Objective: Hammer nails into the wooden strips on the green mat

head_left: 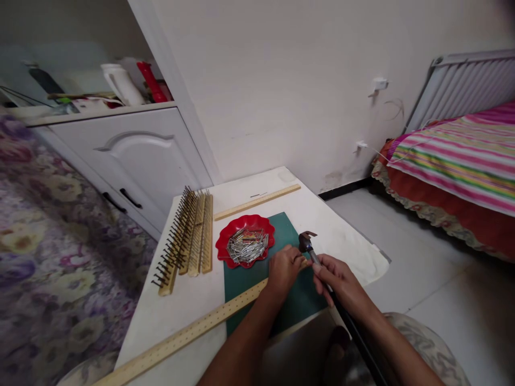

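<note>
My right hand (340,281) grips a claw hammer (308,244) by its shaft, close below the head; the long dark handle runs back under my forearm. My left hand (284,266) is closed around the far end of a long wooden strip (193,327) dotted with rows of small holes. Whether its fingers also pinch a nail is hidden. The hammer head hangs just above and beside these fingers. Under the strip's end lies a green mat (285,228). A red scalloped dish (223,239) full of loose nails (247,247) sits just beyond my left hand.
Several nail-studded wooden strips (207,236) lie side by side at the table's left. Another bare strip (257,202) lies at the back, near two loose nails (257,195). A white cloth covers the table (185,311). A bed (454,166) stands right, a cabinet (132,155) left.
</note>
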Tool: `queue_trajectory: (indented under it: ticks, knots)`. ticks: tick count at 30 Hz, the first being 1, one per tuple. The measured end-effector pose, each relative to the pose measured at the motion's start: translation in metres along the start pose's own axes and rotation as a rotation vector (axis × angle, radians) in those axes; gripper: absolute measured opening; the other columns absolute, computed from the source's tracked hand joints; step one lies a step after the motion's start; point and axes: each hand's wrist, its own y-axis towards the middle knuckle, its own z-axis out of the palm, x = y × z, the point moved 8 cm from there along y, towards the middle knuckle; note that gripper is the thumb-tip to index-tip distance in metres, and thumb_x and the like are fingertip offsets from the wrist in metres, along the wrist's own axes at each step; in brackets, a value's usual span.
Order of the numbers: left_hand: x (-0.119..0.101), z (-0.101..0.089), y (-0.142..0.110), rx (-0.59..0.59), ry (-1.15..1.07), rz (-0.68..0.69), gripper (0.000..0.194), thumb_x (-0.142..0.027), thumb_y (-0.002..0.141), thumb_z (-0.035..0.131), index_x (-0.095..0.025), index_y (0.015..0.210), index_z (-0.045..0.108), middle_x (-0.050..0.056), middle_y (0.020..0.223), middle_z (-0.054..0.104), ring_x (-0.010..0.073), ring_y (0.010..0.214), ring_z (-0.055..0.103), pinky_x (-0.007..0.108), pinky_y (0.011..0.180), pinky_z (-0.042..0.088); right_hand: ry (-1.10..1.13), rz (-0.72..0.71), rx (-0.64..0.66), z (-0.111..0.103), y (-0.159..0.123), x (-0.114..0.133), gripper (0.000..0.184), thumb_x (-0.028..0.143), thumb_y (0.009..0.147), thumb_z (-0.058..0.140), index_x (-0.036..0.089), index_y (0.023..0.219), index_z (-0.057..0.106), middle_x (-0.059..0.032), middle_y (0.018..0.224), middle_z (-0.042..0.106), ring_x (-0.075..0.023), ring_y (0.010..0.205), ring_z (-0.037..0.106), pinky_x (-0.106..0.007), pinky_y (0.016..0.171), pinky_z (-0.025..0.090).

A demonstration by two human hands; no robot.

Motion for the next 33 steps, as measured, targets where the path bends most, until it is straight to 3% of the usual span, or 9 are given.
queue_trajectory:
  ticks: [16,21,27,30,33]
  knots:
    - [0.000,0.000,-0.007,-0.016,-0.044,0.008,0.014,-0.022,0.080,0.050,-0.020,0.073,0.062,0.000,0.074,0.058,0.0116,0.069,0.053,0.022,0.062,0.037,-0.007,-0.024,0.004,0.000,-0.010,0.001,0.027,0.043,0.086,0.047,0.018,0.097,0.052,0.0069,0.050,0.052,-0.0047,0.028,0.037,-0.017,0.031,0.023]
    - [-0.002,-0.025,-0.018,-0.032,-0.053,0.069,0.014,-0.022,0.079,0.053,-0.021,0.090,0.061,0.001,0.081,0.060,0.0134,0.074,0.054,0.023,0.066,0.039,0.011,-0.035,-0.042,-0.008,-0.008,-0.002,0.027,0.042,0.085,0.048,0.018,0.096,0.053,0.0062,0.052,0.052,-0.0046,0.030,0.038,-0.018,0.033,0.024]
    - [0.049,-0.088,-0.024,-0.199,0.099,-0.073,0.014,-0.017,0.082,0.045,-0.019,0.081,0.059,0.002,0.084,0.061,0.0154,0.083,0.055,0.025,0.073,0.039,0.015,-0.035,-0.059,-0.012,-0.007,-0.004,0.027,0.042,0.085,0.048,0.018,0.094,0.053,0.0061,0.051,0.052,-0.0048,0.030,0.038,-0.018,0.034,0.024]
    - [0.073,-0.092,-0.013,-0.114,0.230,-0.181,0.013,-0.016,0.080,0.046,-0.018,0.077,0.059,0.003,0.083,0.062,0.0159,0.080,0.056,0.025,0.069,0.038,0.015,-0.028,-0.050,-0.009,-0.007,-0.006,0.026,0.042,0.085,0.049,0.017,0.092,0.053,0.0064,0.051,0.052,-0.0044,0.030,0.037,-0.018,0.033,0.024]
    - [0.081,-0.085,0.002,-0.062,0.272,-0.227,0.011,-0.020,0.079,0.050,-0.017,0.074,0.060,0.004,0.081,0.064,0.0167,0.077,0.057,0.025,0.066,0.038,0.030,-0.020,-0.040,-0.006,-0.005,-0.007,0.026,0.042,0.084,0.050,0.017,0.092,0.053,0.0067,0.051,0.052,-0.0041,0.030,0.037,-0.017,0.033,0.024]
